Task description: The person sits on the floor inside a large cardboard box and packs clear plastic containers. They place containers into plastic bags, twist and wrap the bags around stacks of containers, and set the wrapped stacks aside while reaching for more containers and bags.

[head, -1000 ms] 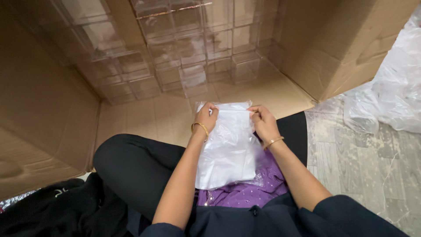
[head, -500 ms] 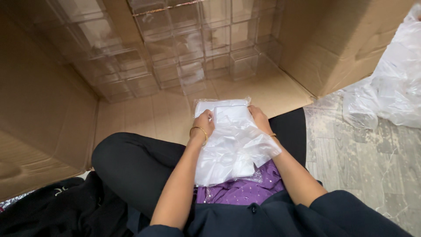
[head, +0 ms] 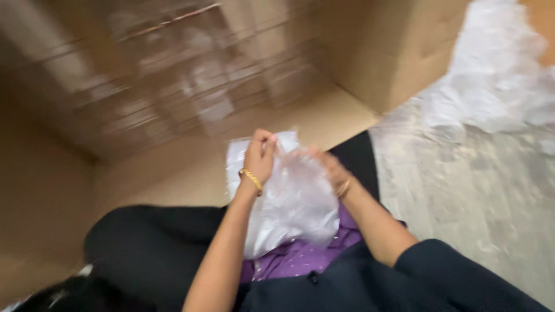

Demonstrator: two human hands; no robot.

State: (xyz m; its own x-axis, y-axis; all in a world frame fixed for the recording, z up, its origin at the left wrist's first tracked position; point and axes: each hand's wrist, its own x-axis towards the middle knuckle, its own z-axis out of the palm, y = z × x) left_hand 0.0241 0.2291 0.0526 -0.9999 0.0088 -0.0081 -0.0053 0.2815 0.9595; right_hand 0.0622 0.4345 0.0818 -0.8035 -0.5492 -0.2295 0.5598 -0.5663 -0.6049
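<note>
A clear plastic bag with white contents [head: 289, 202] lies on my lap, over a purple garment [head: 300, 260]. My left hand [head: 259, 156], with a gold bangle at the wrist, pinches the bag's upper left edge. At the bag's upper right my right hand [head: 325, 164] is blurred and partly behind the plastic, its fingers closed on the film. The whole view is smeared by motion.
A large open cardboard box [head: 173, 86] lies on its side ahead of me, with several clear packets stacked inside. A pile of crumpled clear plastic [head: 497, 86] sits at the right on the grey floor [head: 474, 196]. Dark cloth [head: 75, 294] lies at the lower left.
The view has swung right and blurred. Both hands stay on the bag's top edge; the right hand has shifted left toward the middle, and the plastic has bunched up.
</note>
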